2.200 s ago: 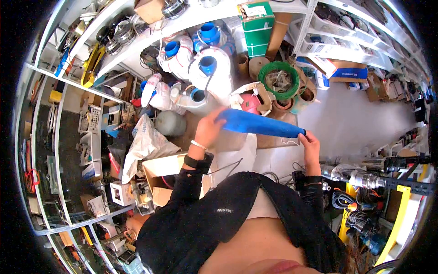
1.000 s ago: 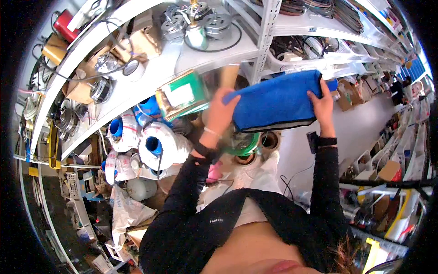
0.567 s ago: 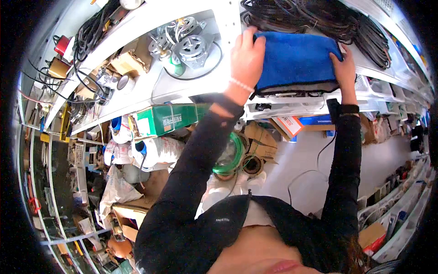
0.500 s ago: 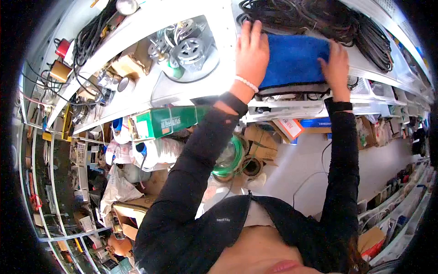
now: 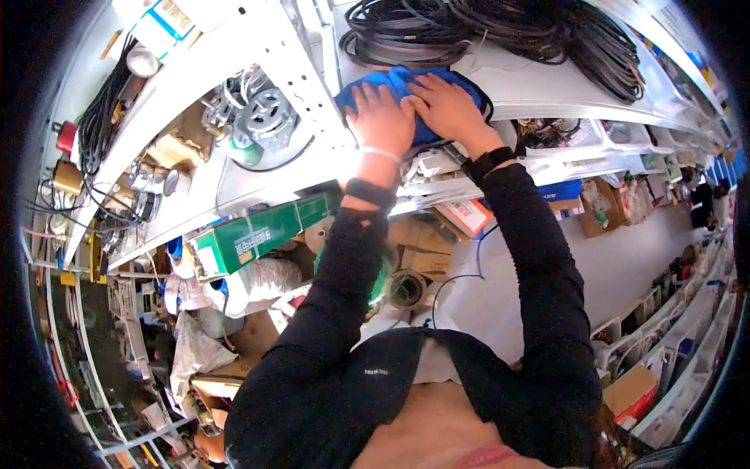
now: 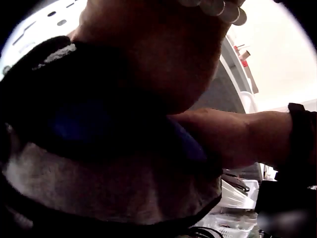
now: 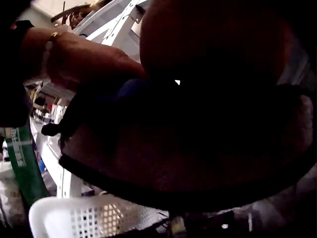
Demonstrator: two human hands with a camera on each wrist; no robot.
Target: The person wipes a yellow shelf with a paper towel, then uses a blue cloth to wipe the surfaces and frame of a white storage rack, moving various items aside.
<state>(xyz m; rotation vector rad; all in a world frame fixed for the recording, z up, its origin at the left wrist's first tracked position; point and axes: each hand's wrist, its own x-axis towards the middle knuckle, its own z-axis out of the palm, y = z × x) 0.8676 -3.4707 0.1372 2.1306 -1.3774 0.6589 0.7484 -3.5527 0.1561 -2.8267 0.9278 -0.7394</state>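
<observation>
A blue cloth [image 5: 424, 134] with black edging lies bunched on the white shelf [image 5: 519, 84]. My left hand [image 5: 381, 123] presses on its left part with fingers spread and pointing away. Close beside it, my right hand [image 5: 451, 113] rests on the cloth too, fingers stretched toward the left hand. In the left wrist view the cloth's greyish side [image 6: 114, 186] hangs below the hands. Much of the cloth is in deep shadow in the right wrist view, where the left hand [image 7: 89, 62] reaches in from the left.
Coiled black cables [image 5: 406, 35] lie behind the cloth. A perforated white upright [image 5: 301, 82] stands just left, with a metal motor part [image 5: 269, 117] beyond it. Under the shelf are a white plastic basket [image 7: 74, 218] and a green box [image 5: 262, 234].
The cloth, earlier held stretched between both hands, has been raised to the shelf and laid there. It is now more bunched, and the right hand has come in close to the left.
</observation>
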